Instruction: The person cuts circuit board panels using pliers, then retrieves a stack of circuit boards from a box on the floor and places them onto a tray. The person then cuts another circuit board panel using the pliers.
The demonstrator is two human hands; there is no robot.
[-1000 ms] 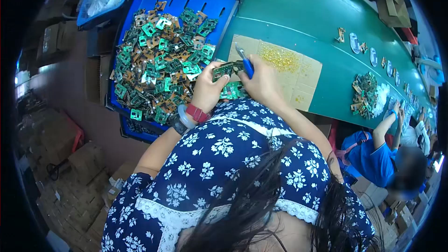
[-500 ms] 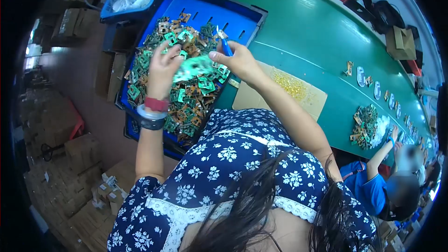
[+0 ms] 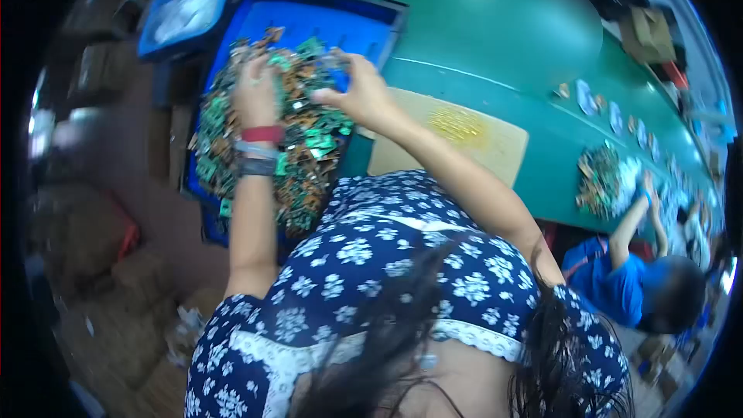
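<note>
Circuit boards (image 3: 309, 162), green and brown, lie in a heap in the blue tray (image 3: 309, 11). Over the heap's left part is my left hand (image 3: 255, 97), its blurred fingers apart and reaching among the boards; I cannot make out a board in them. My right hand (image 3: 362, 97) hovers by the heap's right edge, thumb held away from the curled fingers. Blur and the hand itself hide what it may hold; the blue-handled cutters seen earlier do not show clearly.
Right of the tray, a cardboard sheet (image 3: 495, 139) carries small yellow pieces (image 3: 457, 125) on the green table (image 3: 449, 23). A blue basket (image 3: 147, 42) with white bags stands at upper left. Another person (image 3: 611, 279) works beside a second board pile (image 3: 597, 178).
A blurred green board between my hands is no longer there. My left hand has dropped onto the heap. The blue-handled cutters in my right hand have gone from clear sight. The view has shifted.
</note>
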